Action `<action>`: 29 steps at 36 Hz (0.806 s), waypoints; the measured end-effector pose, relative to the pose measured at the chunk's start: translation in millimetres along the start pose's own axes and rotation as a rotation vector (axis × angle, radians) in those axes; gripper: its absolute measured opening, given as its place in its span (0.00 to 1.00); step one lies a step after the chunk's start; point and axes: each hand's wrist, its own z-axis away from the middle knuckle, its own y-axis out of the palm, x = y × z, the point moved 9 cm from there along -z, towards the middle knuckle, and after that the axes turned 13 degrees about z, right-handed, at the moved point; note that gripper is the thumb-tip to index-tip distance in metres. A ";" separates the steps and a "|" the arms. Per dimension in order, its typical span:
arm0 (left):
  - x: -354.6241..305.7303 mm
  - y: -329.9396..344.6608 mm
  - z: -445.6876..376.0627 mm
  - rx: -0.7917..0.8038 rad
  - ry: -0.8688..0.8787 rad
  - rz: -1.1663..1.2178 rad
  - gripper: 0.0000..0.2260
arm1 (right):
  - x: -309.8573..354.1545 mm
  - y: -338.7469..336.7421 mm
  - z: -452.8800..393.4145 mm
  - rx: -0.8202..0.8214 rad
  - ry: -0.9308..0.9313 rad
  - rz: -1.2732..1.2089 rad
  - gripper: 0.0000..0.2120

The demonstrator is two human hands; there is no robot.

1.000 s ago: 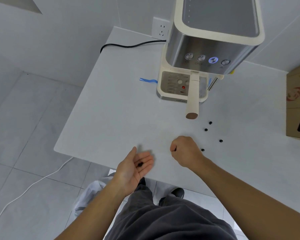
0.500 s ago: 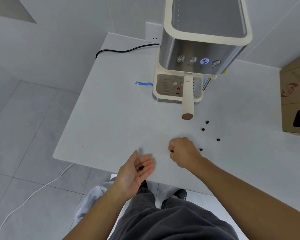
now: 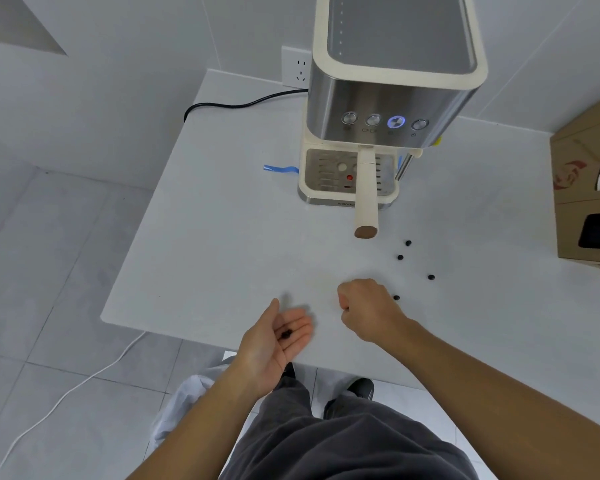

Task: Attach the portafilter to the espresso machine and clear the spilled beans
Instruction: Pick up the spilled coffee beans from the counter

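The silver and cream espresso machine stands at the back of the pale grey table. The cream portafilter with the brown handle tip is already fixed under the machine, and its handle sticks out toward the person. So that part of the job looks done.

Half a second ago a small dark bean showed at the fingertips of the right hand. Now the right hand is curled into a fist in front of the machine, and I cannot tell if a bean is inside it. The hand has hardly moved.

The left hand stays flat and open, palm up, further from the machine at the table's near edge. Two little dark beans lie in it.

Four spilled black coffee beans are still on the table, in front of the machine and to its right. The picking up is not finished yet.
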 end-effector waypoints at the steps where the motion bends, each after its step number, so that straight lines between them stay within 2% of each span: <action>1: 0.3 1.4 -0.2 0.001 0.000 -0.003 0.22 | -4.2 -0.8 1.7 -0.008 0.020 -0.066 0.13; 6: 3.5 11.9 -1.5 0.017 -0.006 -0.022 0.22 | -22.7 -11.3 14.6 -0.064 0.107 -0.475 0.11; 10: 7.6 23.0 -4.6 0.027 -0.011 -0.034 0.22 | -28.5 -19.6 26.7 -0.065 0.155 -0.683 0.10; 15: 16.5 41.4 -6.4 0.054 -0.040 -0.061 0.23 | -21.3 -28.5 39.0 -0.082 0.118 -0.743 0.09; 21: 24.7 65.5 -1.3 0.160 -0.076 -0.104 0.26 | -3.4 -33.3 46.4 -0.103 -0.004 -0.797 0.06; 23: 25.3 68.1 -1.9 0.160 -0.069 -0.113 0.25 | -0.6 -30.7 47.2 -0.085 -0.037 -0.826 0.08; 29: 26.5 69.6 -5.0 0.156 -0.096 -0.093 0.26 | -15.6 -27.6 46.6 -0.108 -0.011 -0.794 0.08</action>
